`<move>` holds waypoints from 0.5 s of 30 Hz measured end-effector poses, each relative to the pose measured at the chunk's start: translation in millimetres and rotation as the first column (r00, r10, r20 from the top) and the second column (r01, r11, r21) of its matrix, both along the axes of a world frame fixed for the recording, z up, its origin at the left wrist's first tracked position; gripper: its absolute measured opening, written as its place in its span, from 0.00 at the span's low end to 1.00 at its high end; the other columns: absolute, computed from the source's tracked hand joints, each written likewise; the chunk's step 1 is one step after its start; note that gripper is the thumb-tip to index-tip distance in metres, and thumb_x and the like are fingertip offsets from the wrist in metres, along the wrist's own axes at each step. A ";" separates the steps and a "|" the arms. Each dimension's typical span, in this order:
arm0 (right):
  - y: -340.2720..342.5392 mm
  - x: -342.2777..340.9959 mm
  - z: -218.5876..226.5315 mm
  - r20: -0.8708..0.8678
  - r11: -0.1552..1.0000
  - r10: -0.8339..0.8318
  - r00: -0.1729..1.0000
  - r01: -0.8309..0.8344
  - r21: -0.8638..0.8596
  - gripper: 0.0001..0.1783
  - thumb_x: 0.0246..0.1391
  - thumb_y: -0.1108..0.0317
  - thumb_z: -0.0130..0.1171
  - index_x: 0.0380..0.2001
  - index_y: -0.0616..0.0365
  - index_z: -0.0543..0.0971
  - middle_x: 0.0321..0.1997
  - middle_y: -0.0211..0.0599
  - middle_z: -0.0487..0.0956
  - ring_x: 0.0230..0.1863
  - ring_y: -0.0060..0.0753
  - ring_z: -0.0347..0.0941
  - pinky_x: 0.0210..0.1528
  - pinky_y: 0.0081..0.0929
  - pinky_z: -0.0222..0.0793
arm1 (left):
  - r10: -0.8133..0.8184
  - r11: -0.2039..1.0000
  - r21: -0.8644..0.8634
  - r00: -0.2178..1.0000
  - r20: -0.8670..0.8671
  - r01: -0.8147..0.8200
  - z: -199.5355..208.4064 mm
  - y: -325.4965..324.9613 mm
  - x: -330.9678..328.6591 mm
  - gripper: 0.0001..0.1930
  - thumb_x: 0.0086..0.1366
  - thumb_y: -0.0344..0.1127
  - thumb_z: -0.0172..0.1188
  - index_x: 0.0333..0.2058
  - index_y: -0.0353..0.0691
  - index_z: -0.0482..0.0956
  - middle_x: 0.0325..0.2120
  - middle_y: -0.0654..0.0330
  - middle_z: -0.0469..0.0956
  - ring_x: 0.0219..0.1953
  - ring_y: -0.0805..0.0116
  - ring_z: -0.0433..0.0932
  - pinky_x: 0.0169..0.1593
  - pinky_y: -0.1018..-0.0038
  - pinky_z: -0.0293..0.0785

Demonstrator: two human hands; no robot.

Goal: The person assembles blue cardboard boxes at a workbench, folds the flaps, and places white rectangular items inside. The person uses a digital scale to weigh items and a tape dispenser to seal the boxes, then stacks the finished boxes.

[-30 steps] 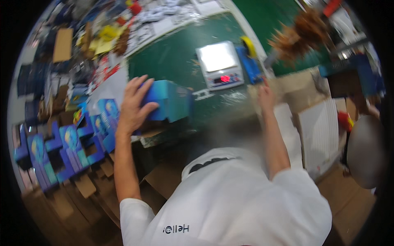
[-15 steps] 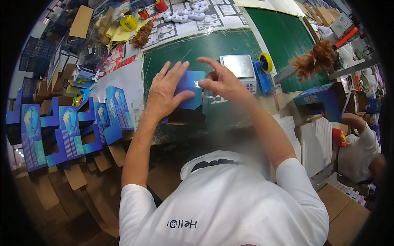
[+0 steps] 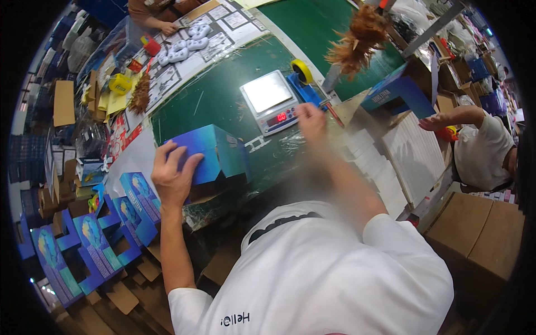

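A blue cardboard box [image 3: 207,149] lies on the green tabletop [image 3: 178,114], its near side dark and apparently uncovered. My left hand [image 3: 172,174] grips the box's left end, fingers bent over the top edge and thumb on the near part. Away from the box, my right hand [image 3: 312,121] hovers beside the lower right corner of a digital scale [image 3: 268,95] with a bare metal plate and a lit red display. Its fingers look bent but are smeared by motion. Just beyond it stands a blue tape dispenser [image 3: 308,90] with a yellow tape roll [image 3: 302,71].
Several open blue boxes [image 3: 95,240] stand in a row at the left. White stacked sheets or slabs [image 3: 410,159] stand at the right, near a co-worker's hand [image 3: 452,118] and another blue box [image 3: 399,92]. White game controllers [image 3: 187,44] lie at the far left by another person's hand.
My right hand has left the box and moved right to the scale. The box now sits turned, with my left hand at its left end. The whole view has rotated.
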State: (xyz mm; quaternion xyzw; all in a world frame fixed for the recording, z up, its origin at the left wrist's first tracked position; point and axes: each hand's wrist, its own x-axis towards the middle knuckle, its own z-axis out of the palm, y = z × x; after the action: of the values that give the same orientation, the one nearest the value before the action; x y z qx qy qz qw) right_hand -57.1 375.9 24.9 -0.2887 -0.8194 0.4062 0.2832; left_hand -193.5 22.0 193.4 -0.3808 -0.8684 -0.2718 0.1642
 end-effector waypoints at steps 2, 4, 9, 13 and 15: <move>56.9 16.3 -13.1 0.076 0.967 -0.253 0.965 0.254 -0.007 0.21 0.72 0.51 0.57 0.40 0.58 0.88 0.44 0.52 0.88 0.46 0.55 0.85 0.49 0.51 0.78 | 0.036 0.998 -0.043 0.998 0.042 -0.034 1.2 -3.6 1.4 0.12 0.67 0.32 0.76 0.46 0.33 0.90 0.48 0.47 0.85 0.55 0.45 0.87 0.56 0.58 0.83; 102.9 15.5 -28.3 0.143 0.953 -0.288 0.947 0.268 0.146 0.22 0.71 0.49 0.58 0.42 0.58 0.89 0.43 0.52 0.88 0.46 0.55 0.85 0.49 0.49 0.78 | 0.019 0.999 -0.042 0.988 0.150 -0.013 4.9 -8.3 1.4 0.10 0.72 0.30 0.70 0.48 0.32 0.89 0.51 0.47 0.85 0.58 0.47 0.85 0.61 0.59 0.80; 154.3 -6.9 -47.9 0.387 0.945 0.046 0.921 0.085 -0.315 0.22 0.66 0.50 0.67 0.40 0.61 0.89 0.37 0.53 0.89 0.41 0.50 0.87 0.47 0.40 0.79 | 0.060 0.998 -0.044 0.915 0.400 -0.047 6.8 -27.3 17.1 0.17 0.76 0.23 0.59 0.59 0.31 0.85 0.65 0.54 0.80 0.70 0.48 0.77 0.73 0.59 0.70; 148.9 0.3 -32.6 0.269 0.999 0.021 0.963 -0.009 -0.045 0.21 0.67 0.51 0.66 0.38 0.61 0.89 0.32 0.40 0.88 0.36 0.37 0.84 0.44 0.38 0.78 | 0.077 0.897 0.263 0.712 0.698 -0.354 -16.4 -40.9 36.6 0.22 0.81 0.29 0.59 0.70 0.32 0.76 0.70 0.49 0.75 0.66 0.60 0.79 0.68 0.66 0.76; 143.1 15.7 -26.7 0.221 1.000 -0.010 0.975 0.012 -0.009 0.20 0.67 0.51 0.65 0.39 0.59 0.89 0.35 0.47 0.88 0.40 0.51 0.85 0.46 0.43 0.78 | 0.219 0.797 0.260 0.662 0.717 -0.546 -31.8 -43.8 41.1 0.23 0.81 0.34 0.63 0.69 0.31 0.75 0.63 0.50 0.79 0.60 0.66 0.81 0.61 0.69 0.80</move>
State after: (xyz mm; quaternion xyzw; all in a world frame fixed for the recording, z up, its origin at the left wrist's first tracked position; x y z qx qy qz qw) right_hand -41.4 519.0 -1.8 -0.3381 -0.8420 0.3743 0.1913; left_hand -152.4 -21.8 161.6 -0.0138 -0.8417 -0.5396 -0.0105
